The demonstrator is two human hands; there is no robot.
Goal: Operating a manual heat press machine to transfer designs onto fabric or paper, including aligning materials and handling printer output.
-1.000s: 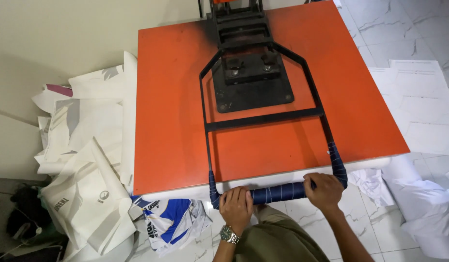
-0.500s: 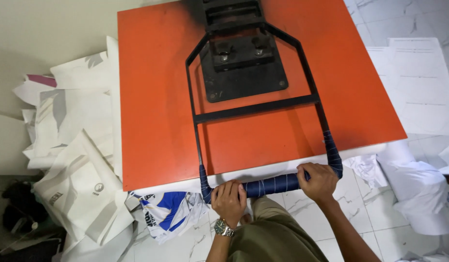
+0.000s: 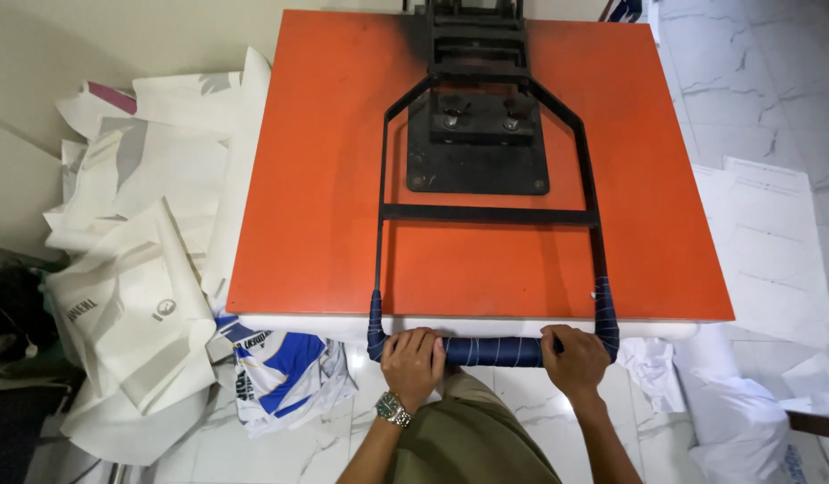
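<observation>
A large heat press fills the view, its orange top plate [image 3: 325, 179] lying flat and closed. A black metal frame [image 3: 486, 213] runs from the press head down to a handle bar [image 3: 491, 351] wrapped in dark blue tape at the near edge. My left hand [image 3: 413, 361], with a wristwatch, grips the bar's left part. My right hand [image 3: 573, 358] grips its right part. Both hands are closed around the bar, just below the plate's front edge.
A heap of crumpled white paper sheets [image 3: 137, 269] lies on the floor to the left. A blue and white garment [image 3: 284, 372] sits under the press's left corner. More white sheets [image 3: 764, 251] lie on the marble floor at right.
The handle bar stays in both hands; the camera view has shifted so the press sits more centred. The plate stays down.
</observation>
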